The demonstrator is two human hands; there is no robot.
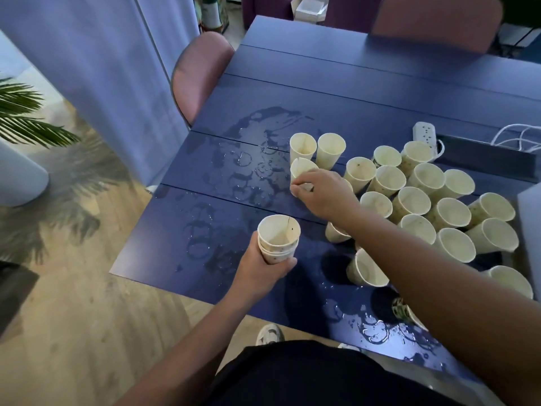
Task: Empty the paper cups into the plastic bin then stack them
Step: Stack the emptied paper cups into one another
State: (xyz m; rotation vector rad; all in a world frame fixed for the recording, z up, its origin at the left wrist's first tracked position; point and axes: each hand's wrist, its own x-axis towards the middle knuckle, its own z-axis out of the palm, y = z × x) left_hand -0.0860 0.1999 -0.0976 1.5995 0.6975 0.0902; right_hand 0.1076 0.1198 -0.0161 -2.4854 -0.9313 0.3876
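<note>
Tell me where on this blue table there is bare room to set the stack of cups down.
The far half of the blue plank table, beyond the puddle and behind the white power strip, is bare and dry. The near-left corner is free of cups but wet with ring marks. The right side is crowded with loose cream paper cups.

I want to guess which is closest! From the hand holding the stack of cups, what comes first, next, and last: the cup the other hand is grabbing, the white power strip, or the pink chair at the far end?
From the left hand, in the head view:
1. The cup in the right hand's grip, just up the table.
2. The white power strip, far right.
3. The pink chair, beyond the table's far end.
</note>
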